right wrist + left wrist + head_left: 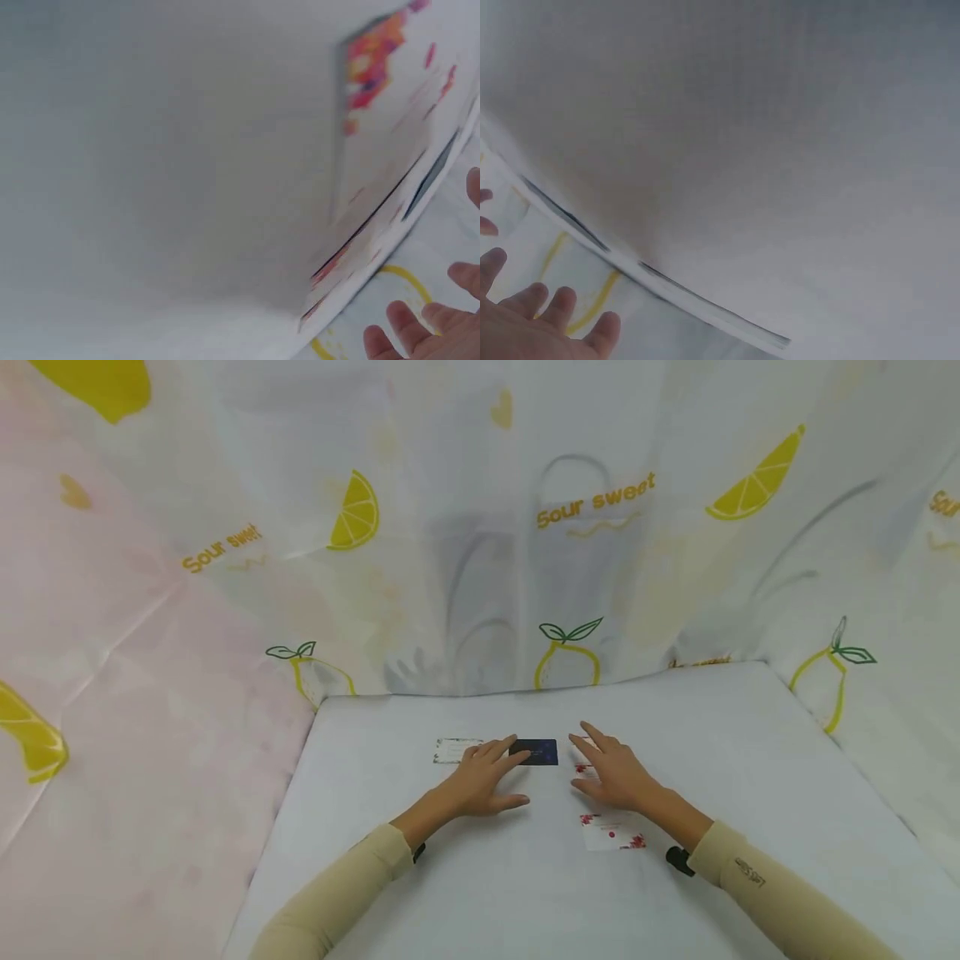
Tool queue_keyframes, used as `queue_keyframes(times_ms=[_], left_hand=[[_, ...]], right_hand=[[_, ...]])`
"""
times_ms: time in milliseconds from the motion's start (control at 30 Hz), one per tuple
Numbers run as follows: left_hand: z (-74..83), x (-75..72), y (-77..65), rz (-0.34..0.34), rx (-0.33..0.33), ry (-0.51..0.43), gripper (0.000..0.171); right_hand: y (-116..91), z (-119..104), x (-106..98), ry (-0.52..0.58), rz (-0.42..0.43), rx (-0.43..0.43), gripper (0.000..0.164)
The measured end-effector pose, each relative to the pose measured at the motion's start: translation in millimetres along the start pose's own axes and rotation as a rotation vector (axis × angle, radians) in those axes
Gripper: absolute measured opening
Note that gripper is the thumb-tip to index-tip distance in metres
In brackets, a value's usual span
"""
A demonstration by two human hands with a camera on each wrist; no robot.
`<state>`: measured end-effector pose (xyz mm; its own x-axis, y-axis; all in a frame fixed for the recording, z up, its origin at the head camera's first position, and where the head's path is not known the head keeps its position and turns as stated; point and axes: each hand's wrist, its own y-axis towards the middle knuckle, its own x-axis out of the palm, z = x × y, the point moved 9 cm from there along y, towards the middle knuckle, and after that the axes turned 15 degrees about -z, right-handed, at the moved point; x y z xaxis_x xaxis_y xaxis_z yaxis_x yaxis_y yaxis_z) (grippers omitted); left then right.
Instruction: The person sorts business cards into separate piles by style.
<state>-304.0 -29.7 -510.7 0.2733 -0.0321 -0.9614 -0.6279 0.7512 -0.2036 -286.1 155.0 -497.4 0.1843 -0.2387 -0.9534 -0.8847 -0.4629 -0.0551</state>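
Note:
My left hand (487, 781) spreads its fingers over the table, fingertips overlapping a dark blue card (543, 752) in the head view. Beside those fingers lies a white card with a leafy border (450, 752), partly covered by them. My right hand (617, 774) has its fingers spread, partly hiding two red-and-white cards (582, 772) at the right. Nearer to me, below that hand, lies another white card with red flowers (602, 837). In the right wrist view, a flowered card (397, 112) shows large, apart from the fingers (409, 328). Neither hand grips anything.
A white-covered table (465, 893) carries the cards. Behind it hangs a pale curtain (420, 602) printed with lemons and "Sour sweet". Pink-tinted cloth (150, 735) closes off the left side. A dark band (679, 861) sits at the right wrist.

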Motion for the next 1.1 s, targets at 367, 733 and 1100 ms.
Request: queue_keyframes(times_ms=[367,733,1100], left_hand=[[12.7,-0.4,7.9,-0.009,0.028,-0.082,0.073],[34.4,-9.4,50.7,-0.077,0.008,-0.035,0.069],[38.9,-12.2,105.3,-0.128,-0.095,-0.022,0.052]], right_hand=[[-31,29,0,0.032,-0.021,0.012,0.069],[-43,53,-5,0.075,-0.014,0.039,0.063],[-23,88,-11,0.273,-0.034,0.123,0.05]])
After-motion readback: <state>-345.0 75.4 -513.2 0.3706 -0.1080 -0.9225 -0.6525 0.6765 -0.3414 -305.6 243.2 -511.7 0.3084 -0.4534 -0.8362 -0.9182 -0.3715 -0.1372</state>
